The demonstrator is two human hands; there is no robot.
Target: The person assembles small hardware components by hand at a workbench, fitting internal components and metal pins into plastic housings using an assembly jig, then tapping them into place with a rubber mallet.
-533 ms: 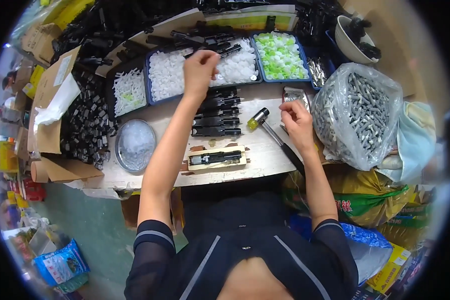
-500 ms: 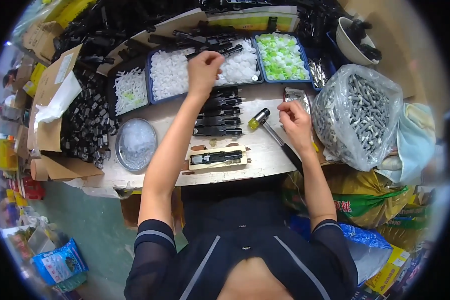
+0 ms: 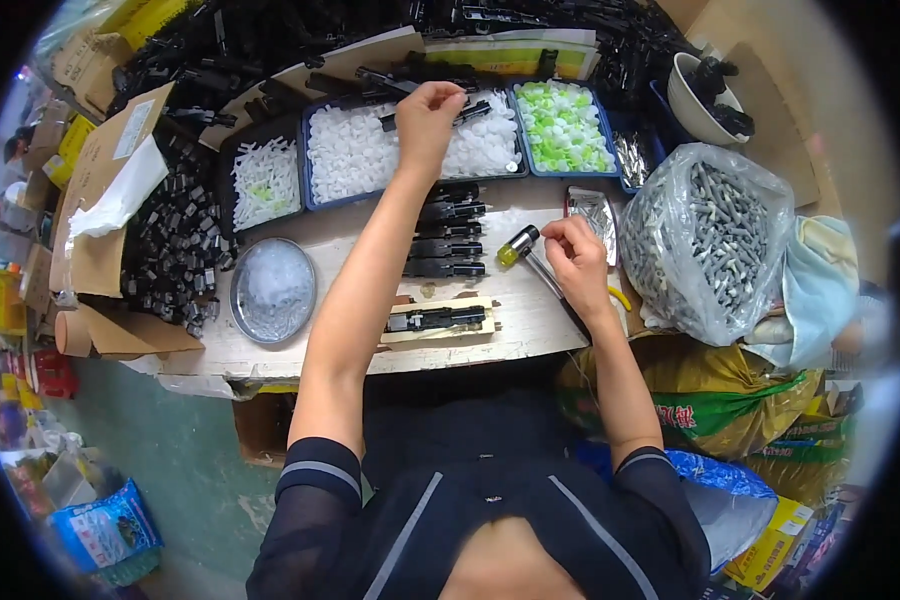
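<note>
My left hand [image 3: 428, 132] reaches over the far trays with its fingers curled together. It is at some black elongated parts [image 3: 473, 112] lying across the white pieces [image 3: 352, 150]; whether it grips one is hidden. My right hand [image 3: 578, 265] hovers beside a hammer [image 3: 519, 244] with a yellowish head face, thumb and fingers drawn together. Anything in that pinch is too small to make out. In front of me a pale holder [image 3: 489, 318] carries a black assembly [image 3: 436, 319]. Beyond it, several similar black assemblies [image 3: 447, 246] lie in a row.
Left are a round dish [image 3: 233, 300] of translucent pieces and a carton [image 3: 105, 190] beside black parts. Green and white pieces [image 3: 567, 125] fill a blue tray. A clear bag [image 3: 660, 285] of grey parts stands right, near a metal tin [image 3: 611, 225] and a white bowl [image 3: 682, 95].
My left hand has moved farther away and a little right over the black parts. My right hand has shifted left toward the hammer head. The view has shifted slightly.
</note>
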